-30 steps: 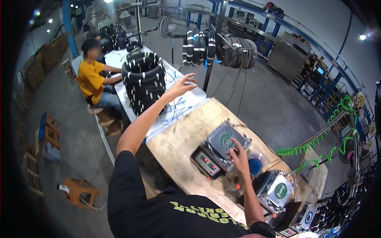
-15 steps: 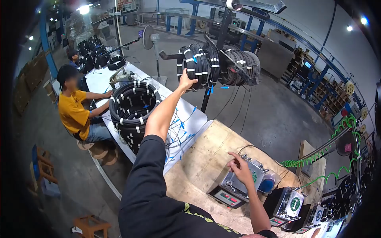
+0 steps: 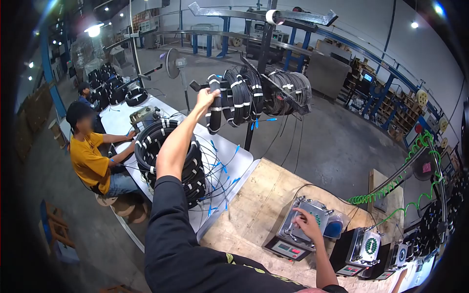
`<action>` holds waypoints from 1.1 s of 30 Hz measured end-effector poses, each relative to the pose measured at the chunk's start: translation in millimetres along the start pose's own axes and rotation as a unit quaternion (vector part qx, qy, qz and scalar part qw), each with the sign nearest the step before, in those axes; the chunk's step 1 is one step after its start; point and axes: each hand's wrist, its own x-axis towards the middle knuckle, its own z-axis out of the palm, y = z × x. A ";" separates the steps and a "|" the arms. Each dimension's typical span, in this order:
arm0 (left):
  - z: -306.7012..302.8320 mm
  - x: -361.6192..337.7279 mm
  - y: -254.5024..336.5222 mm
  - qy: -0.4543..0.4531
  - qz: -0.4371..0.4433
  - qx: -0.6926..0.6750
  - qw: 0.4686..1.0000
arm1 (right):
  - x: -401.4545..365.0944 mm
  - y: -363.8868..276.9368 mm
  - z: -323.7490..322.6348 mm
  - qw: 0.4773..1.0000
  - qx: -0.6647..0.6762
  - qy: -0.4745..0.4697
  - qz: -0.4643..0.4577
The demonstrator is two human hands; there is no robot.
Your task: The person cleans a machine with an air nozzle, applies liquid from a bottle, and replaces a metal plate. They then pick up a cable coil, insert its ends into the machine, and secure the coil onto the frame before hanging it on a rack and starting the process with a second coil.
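Note:
My left hand (image 3: 208, 97) grips the top of a black cable coil (image 3: 214, 110) bound with white ties, at the near end of a metal rack arm. More black coils (image 3: 238, 97) hang close beside it on the rack. My right hand (image 3: 306, 223) is over a silver-topped machine (image 3: 296, 229) on the wooden table, fingers apart, with nothing visible in it. Left of my left arm rises a tall stack of tied black coils (image 3: 161, 141). Loose black cables with blue connectors (image 3: 223, 168) lie on the white table.
A person in a yellow shirt (image 3: 90, 158) sits at the white table (image 3: 168, 105), with another person (image 3: 84, 93) farther back. Two similar machines (image 3: 364, 249) (image 3: 393, 259) stand at the right of the wooden table (image 3: 244, 210). A green coiled hose (image 3: 371, 198) runs above them.
My left hand has shifted to the outermost coil, which now hangs apart from the others toward the rack arm's end. The camera view has tilted and shifted slightly. My right hand stays over the machine.

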 end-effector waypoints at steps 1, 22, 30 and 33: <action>-8.9 -3.0 14.4 0.027 -0.014 -0.015 0.999 | -4.1 3.5 -2.1 1.000 0.012 0.011 0.004; -98.3 -302.0 368.8 -0.079 0.098 -0.152 0.980 | 38.1 -59.8 9.7 0.986 0.031 -0.079 -0.143; -17.0 -463.8 326.8 -0.234 -0.100 -0.550 0.796 | 22.1 -90.5 20.0 0.925 0.346 -0.076 -0.135; 24.3 -497.2 268.2 -0.297 -0.120 -0.527 0.787 | -17.0 -90.0 -13.3 0.891 0.417 0.101 -0.145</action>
